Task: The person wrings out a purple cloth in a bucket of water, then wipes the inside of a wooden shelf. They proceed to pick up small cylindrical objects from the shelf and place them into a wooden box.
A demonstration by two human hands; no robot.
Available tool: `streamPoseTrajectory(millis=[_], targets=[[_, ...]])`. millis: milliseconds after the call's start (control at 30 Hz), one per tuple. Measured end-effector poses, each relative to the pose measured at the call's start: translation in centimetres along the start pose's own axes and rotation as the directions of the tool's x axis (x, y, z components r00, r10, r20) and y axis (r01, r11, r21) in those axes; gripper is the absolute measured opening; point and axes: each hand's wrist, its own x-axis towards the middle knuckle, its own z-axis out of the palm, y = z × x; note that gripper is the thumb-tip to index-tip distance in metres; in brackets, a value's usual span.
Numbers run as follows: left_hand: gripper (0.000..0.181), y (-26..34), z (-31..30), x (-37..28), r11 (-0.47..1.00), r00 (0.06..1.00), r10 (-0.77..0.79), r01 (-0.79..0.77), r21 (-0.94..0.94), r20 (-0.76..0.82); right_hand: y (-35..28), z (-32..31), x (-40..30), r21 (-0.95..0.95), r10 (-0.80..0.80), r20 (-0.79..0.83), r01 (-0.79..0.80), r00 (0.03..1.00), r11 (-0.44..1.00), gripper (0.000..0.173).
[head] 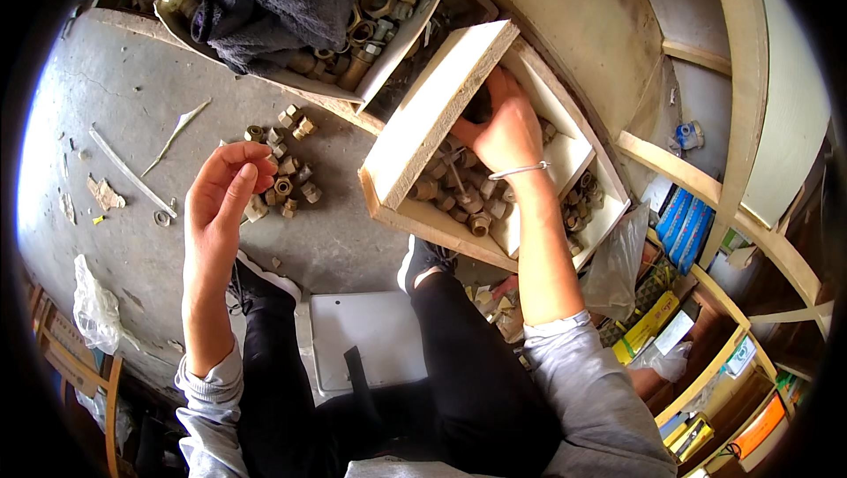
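Observation:
My right hand (508, 130) reaches into a compartment of a wooden box (437, 114), with a metal bangle at the wrist. Its fingertips are hidden in the shadow behind the raised side panel, so any grip there is concealed. Around and below it lie brass and steel pipe fittings (471, 200). Over the concrete floor I hold my left hand (225, 183), fingers curled and thumb close to them; whether anything is pinched there is unclear. Just beyond it, a loose pile of hex-bodied fittings (283, 185) rests on the floor, partly covered by that hand.
A second bin (397, 54) at the top holds large nuts and fittings under a dark and purple cloth (278, 21). Smaller fittings (582, 203) fill a side compartment. Plastic strips (132, 170) litter the floor. Wooden shelving (728, 345) stands right; a white panel (367, 339) lies between my legs.

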Motion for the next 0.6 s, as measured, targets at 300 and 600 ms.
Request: streamPoseTrajectory(millis=[300,600], targets=[[0.022,0.3,0.2,-0.1,1.0,1.0,-0.001,0.001,0.005,0.013,-1.6,-1.4,-0.6,-0.12,0.103,0.165,-0.083,0.981,0.989,0.059],[0.025,0.8,-0.6,-0.4,0.995,0.999,-0.026,0.03,0.091,-0.04,-1.5,-1.7,-0.4,-0.281,0.099,0.346,0.003,0.933,0.96,0.064]])
